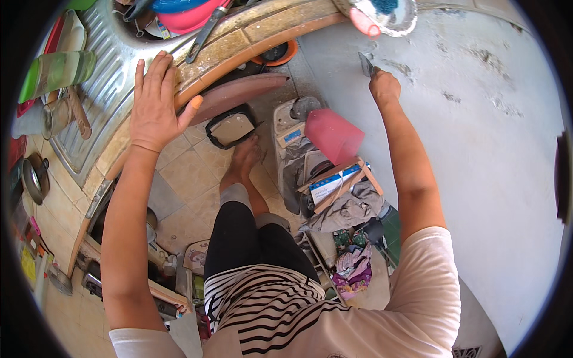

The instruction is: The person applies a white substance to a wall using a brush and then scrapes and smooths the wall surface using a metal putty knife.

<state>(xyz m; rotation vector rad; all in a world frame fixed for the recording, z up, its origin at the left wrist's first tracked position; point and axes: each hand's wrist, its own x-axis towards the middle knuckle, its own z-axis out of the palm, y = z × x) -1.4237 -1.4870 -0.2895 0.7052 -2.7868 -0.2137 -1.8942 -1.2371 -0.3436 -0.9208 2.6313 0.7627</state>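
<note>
1. Scraper blade (365,63): a small flat metal tool, dark grey, standing up out of the top of the right hand (384,87). Its tip meets the grey wall (489,131) just above the knuckles.
2. Handling, as a judgement: thin and stiff, light, probably sharp along the working edge. The handle end is buried in the fist, which is the sensible place to hold it; bare fingers near the blade edge could get nicked.
3. Right hand: fingers curled tight round the tool's lower part, no gap showing between them. Arm stretched forward and up, nearly straight, with the back of the hand toward the camera.
4. Left hand (154,106): spread flat, fingers fully extended and fanned, holding nothing. The palm presses on the tiled counter edge (239,45); fingertips reach onto the ribbed steel drainboard (101,83). It reads as a brace for balance.
5. Beyond the left fingertips: a sink basin with a pink bowl (191,18) and a dark utensil handle (206,34) lying over the rim. To the thumb side, below the counter, a brown curved board (239,92).
6. Below and between the hands: a bare foot (243,160) on beige floor tiles, a pink box-like object (333,134), and a heap of crumpled cloth (349,209).
7. Wall patches near the blade look rough and flaked.
</note>
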